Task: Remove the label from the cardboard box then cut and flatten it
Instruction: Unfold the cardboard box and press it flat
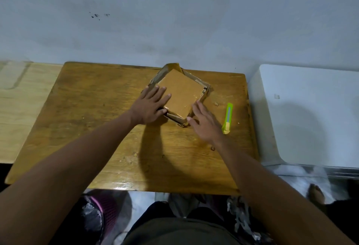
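Head view: cardboard box (pixel 179 93) sits on the wooden bench (pixel 97 124), toward the far edge, a bit right of centre, rotated so one corner points at the person. Top face is smooth brown and glossy, looks taped over; ragged, torn cardboard edges stick out round the far and right sides, with a flap raised at the far corner. Some dark print shows on the right edge, too small to read. Left hand (pixel 149 107) lies flat on the box's left side, palm down, fingers (pixel 164 97) spread and extended across the top face, thumb at the near-left edge; not gripping anything. Right hand (pixel 206 122) lies palm down at the near-right corner of the box, fingers (pixel 196 107) straight and loosely spread, tips touching the box edge, heel over the bench; also open, nothing held. Green utility knife (pixel 227 118) lies on the bench just right of the right hand, clear of the box, long axis running roughly toward and away from the person, blade state unclear. Small scraps (pixel 216 104) on the bench between box and knife. Lighter wooden surface (pixel 17 97) butts against the bench on the left; white surface (pixel 310 112) stands to the right. Grey wall (pixel 174 21) behind. Both forearms bare. Clutter under the bench's near edge is blurred.
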